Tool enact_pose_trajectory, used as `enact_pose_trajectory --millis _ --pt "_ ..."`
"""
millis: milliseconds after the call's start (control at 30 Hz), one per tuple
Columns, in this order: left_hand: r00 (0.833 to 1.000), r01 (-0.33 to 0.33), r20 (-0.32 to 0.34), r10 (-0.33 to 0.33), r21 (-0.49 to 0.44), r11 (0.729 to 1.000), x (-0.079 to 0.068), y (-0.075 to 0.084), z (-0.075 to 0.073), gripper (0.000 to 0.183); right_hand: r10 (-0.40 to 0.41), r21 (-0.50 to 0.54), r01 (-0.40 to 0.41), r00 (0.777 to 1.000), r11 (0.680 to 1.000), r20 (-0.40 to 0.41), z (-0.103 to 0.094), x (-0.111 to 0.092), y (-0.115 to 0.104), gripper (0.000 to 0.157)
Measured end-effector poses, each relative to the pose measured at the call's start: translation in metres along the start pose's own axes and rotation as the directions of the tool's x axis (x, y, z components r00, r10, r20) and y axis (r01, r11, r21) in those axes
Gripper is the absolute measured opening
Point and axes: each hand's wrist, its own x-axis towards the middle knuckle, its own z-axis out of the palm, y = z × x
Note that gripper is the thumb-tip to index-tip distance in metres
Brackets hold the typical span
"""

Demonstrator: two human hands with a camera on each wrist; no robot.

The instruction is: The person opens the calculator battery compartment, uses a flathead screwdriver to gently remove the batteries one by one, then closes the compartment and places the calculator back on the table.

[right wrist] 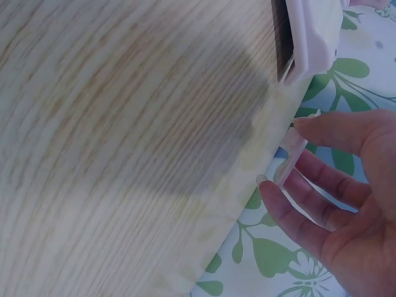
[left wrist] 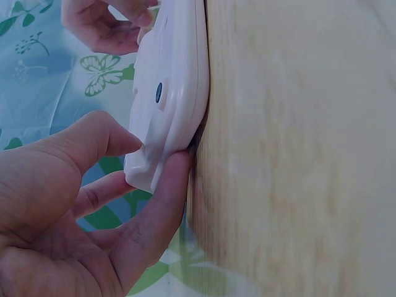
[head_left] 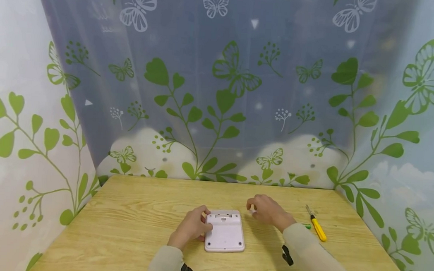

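Observation:
A pale pink, flat, calculator-shaped device (head_left: 226, 234) lies on its face, with dark round spots at the corners of its back. At its far end a small compartment (head_left: 223, 215) is uncovered. My left hand (head_left: 190, 225) grips the device's left edge between thumb and fingers, as the left wrist view shows up close. To the right of the device and apart from it, my right hand (head_left: 268, 211) pinches a small pale pink plastic cover (right wrist: 292, 156) between thumb and fingertips. The device's keys or screen side is hidden against the table.
A screwdriver (head_left: 318, 228) with a yellow handle lies on the wooden table (head_left: 141, 213) at the right. Beside it is a small green cylinder (head_left: 306, 226), partly hidden by the right sleeve. A patterned curtain (head_left: 203, 122) hangs behind the table's far edge.

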Motion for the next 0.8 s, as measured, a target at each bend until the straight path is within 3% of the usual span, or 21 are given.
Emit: enact_pose_trajectory --millis 433,800 --pt "1.0 -0.008 -0.003 0.008 -0.004 1.0 -0.001 0.001 0.0 0.038 -0.053 -0.024 0.053 0.998 0.998 -0.029 0.002 0.001 -0.006 0.015" --pt "1.0 -0.024 -0.001 0.024 -0.015 1.0 0.0 -0.001 -0.001 0.038 -0.039 -0.012 0.039 0.999 0.999 -0.019 0.003 0.003 -0.015 0.015"
